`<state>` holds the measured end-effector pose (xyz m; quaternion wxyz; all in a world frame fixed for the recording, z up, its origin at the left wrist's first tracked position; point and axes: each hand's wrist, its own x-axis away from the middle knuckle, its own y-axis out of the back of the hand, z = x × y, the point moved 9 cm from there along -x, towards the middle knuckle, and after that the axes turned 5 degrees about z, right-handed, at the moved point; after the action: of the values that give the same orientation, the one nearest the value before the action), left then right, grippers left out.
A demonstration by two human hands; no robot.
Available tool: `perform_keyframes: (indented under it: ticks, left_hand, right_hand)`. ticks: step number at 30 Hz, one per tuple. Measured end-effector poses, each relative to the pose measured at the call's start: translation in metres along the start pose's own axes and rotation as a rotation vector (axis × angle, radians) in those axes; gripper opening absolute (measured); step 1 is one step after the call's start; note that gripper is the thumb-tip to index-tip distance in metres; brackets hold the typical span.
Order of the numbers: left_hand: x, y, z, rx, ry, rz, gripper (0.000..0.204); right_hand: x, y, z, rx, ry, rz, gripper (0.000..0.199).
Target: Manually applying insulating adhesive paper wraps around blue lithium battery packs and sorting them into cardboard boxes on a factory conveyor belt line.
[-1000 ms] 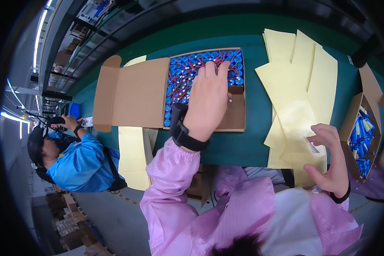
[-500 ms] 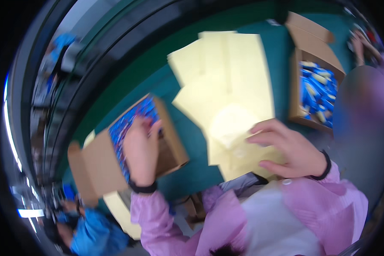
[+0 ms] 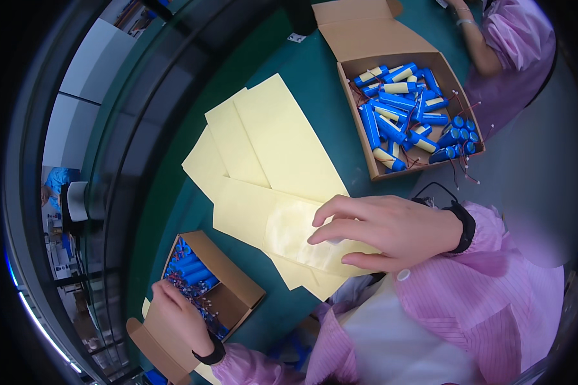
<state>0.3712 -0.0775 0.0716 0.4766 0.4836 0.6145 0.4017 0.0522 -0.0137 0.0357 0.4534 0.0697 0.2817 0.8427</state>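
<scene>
My left hand [image 3: 183,323] is at the lower left, over the open flap side of a small cardboard box [image 3: 234,273]. Its fingers are curled together beside blue cylindrical battery packs [image 3: 191,267] and a tangle of dark and red leads with white connectors [image 3: 202,301]. Whatever those fingers hold, if anything, is hidden. My right hand [image 3: 392,230] hovers palm down above pale yellow sheets [image 3: 289,151], thumb and fingers apart. A small whitish patch shows beneath its fingers, too unclear to name. The sheets lie overlapped and fanned out on the green table.
A larger open cardboard box [image 3: 364,146] at the far right holds many blue-and-yellow battery packs [image 3: 398,102], some upright with leads over the rim. Beyond it, a co-worker's arm [image 3: 478,38] in a pink sleeve reaches in. A dark frame [image 3: 141,128] runs along the table's left side.
The view has swung, so the boxes and sheets sit elsewhere in the picture. My left hand has gone from inside the small box to its flap side. My right hand remains over the sheets.
</scene>
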Motion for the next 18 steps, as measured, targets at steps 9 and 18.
perform_keyframes:
  ticks: [9,18]
  left_hand:
    - [0.046,0.080,-0.013,0.504,0.032,-0.781,0.032]
    - [0.036,-0.027,-0.121,1.269,-0.084,0.152,0.024]
  right_hand:
    - [-0.031,0.000,0.024,-0.147,0.124,-0.118,0.053]
    - [-0.062,-0.019,0.017,0.173,0.011,-0.127,0.076]
